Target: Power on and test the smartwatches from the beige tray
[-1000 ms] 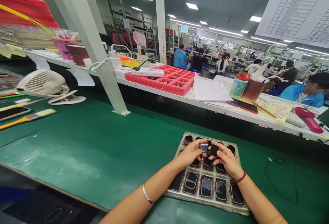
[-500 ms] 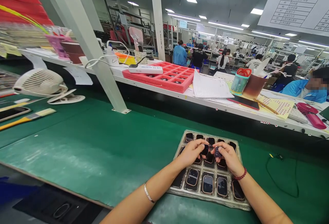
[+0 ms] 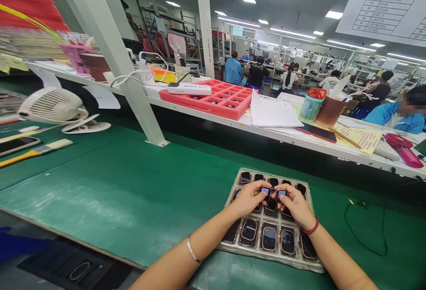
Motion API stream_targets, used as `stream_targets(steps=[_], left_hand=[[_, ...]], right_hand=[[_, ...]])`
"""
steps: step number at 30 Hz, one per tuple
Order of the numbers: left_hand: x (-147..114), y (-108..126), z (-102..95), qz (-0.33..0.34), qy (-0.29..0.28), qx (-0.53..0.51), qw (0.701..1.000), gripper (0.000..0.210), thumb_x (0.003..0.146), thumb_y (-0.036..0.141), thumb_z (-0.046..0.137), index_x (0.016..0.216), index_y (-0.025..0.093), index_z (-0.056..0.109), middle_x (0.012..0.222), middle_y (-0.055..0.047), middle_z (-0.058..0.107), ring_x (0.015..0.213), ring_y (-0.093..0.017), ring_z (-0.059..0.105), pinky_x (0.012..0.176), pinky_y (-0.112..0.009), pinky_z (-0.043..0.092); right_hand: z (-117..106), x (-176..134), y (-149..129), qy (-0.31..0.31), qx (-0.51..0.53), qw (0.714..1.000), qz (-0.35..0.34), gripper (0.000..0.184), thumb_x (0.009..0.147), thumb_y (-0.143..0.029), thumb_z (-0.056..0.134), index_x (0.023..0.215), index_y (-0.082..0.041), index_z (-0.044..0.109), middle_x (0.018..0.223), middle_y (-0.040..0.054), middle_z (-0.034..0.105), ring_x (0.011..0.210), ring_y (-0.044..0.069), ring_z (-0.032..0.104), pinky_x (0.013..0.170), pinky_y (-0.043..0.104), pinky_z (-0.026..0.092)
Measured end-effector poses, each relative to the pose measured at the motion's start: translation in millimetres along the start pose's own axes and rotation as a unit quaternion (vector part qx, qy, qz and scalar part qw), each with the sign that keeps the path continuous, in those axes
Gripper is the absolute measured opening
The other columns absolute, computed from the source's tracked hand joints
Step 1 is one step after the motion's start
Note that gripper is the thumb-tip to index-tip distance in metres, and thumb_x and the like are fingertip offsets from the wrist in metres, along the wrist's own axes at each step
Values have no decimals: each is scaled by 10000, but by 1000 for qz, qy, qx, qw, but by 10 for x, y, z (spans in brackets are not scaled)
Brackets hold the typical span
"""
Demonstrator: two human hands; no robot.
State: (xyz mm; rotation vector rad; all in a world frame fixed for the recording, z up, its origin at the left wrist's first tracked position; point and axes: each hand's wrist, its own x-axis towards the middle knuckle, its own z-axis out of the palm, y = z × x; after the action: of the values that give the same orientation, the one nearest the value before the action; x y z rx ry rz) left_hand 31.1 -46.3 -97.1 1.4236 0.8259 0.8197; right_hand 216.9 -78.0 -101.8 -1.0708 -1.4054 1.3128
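Observation:
Over a clear plastic tray my two hands each grip a smartwatch body without a strap. My left hand pinches one smartwatch by its edges; a QR-like code glows on its screen. Close beside it, my right hand grips a second smartwatch with a similar lit code, thumb at its lower edge. Below them, more dark-screened smartwatches with gold-coloured rims lie in the tray's pockets, such as this watch in the front row. My hands hide part of the middle rows.
The tray lies on a green mat. Behind runs a raised shelf with a red compartment tray, papers and cups. A white clip fan and a brush lie left; a thin cable is right. Co-workers sit beyond.
Both held watch screens have changed: a code now shows on each, where the left one was dark and the right showed dim content. My hands have hardly moved.

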Motion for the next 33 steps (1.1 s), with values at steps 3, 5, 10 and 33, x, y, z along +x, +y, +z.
stream_targets(steps=[3,5,10,33], left_hand=[[-4,10,6,8,4,-5,1000,234,755,215,541,975,148,584,767,-19,636,583,-114,601,507,-195,430],[-6,15,9,11,7,-7,1000,228,755,216,543,969,151,584,764,-15,633,581,-111,596,527,-203,445],[-11,23,13,13,10,-11,1000,215,751,230,556,950,158,595,778,-13,633,571,-107,589,547,-211,460],[3,-81,-11,84,16,43,995,371,680,75,528,1033,187,559,958,-39,609,832,-165,579,755,-256,460]], right_hand=[[0,0,2,-2,-4,1000,0,249,786,-318,598,995,-184,585,851,43,649,543,108,571,477,228,461],[1,-1,5,-1,-7,1000,0,246,789,-320,594,995,-187,582,847,40,649,542,106,568,479,226,460],[2,1,19,-2,-11,1000,-3,251,789,-328,588,997,-188,576,834,37,641,540,105,566,480,230,457],[28,-20,8,-2,-20,999,-27,357,751,-290,635,1092,-245,542,889,37,623,598,136,533,471,232,415]])
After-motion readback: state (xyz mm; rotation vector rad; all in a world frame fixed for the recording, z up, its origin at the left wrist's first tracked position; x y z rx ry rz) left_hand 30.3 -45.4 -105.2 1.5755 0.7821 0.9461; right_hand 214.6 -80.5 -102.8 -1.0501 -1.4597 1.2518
